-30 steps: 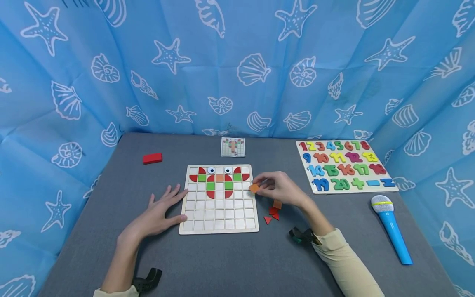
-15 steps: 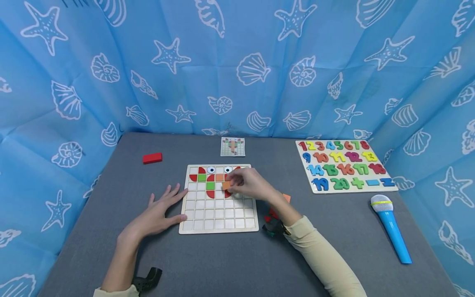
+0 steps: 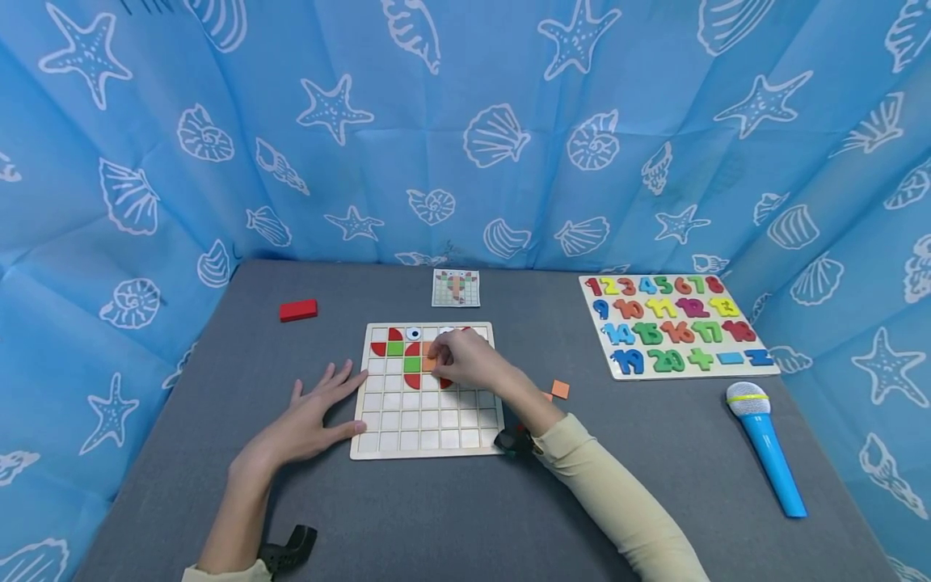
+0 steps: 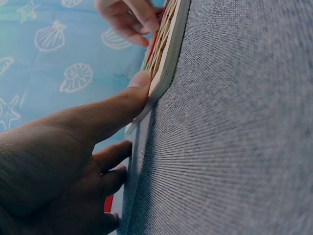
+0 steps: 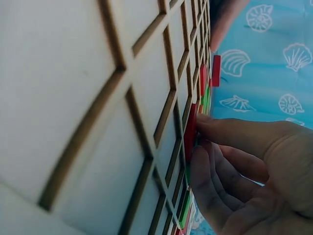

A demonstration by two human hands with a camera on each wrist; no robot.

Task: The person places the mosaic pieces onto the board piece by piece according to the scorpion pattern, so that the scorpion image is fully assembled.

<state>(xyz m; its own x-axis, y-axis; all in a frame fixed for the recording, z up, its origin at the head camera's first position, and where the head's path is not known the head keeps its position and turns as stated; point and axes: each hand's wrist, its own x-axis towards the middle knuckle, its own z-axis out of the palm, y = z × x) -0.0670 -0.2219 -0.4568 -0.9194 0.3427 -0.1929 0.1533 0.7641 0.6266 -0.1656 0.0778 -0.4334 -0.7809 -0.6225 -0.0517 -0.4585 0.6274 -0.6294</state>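
Observation:
A wooden grid board (image 3: 385, 443) lies on the table, with red quarter-round, green square and orange square tiles and a round eye piece (image 3: 414, 333) set in its upper cells. My right hand (image 3: 469, 358) is over the upper middle of the board, its thumb and fingers pinching an orange square tile (image 3: 427, 364) at a cell just below another orange tile. It covers part of the pattern's right side. My left hand (image 3: 313, 416) lies with fingers spread at the board's left edge; in the left wrist view the thumb (image 4: 141, 81) rests on the board's edge.
Beyond the board lies a small pattern card (image 3: 456, 288). A red block (image 3: 299, 310) is at back left. A number puzzle (image 3: 676, 327) and a blue toy microphone (image 3: 767, 449) lie to the right. Loose orange tiles (image 3: 560, 390) lie by my right forearm, which partly hides them.
My right hand has carried the orange tile leftward from beyond the board's right edge to a cell in the upper middle. My left hand has stayed where it was.

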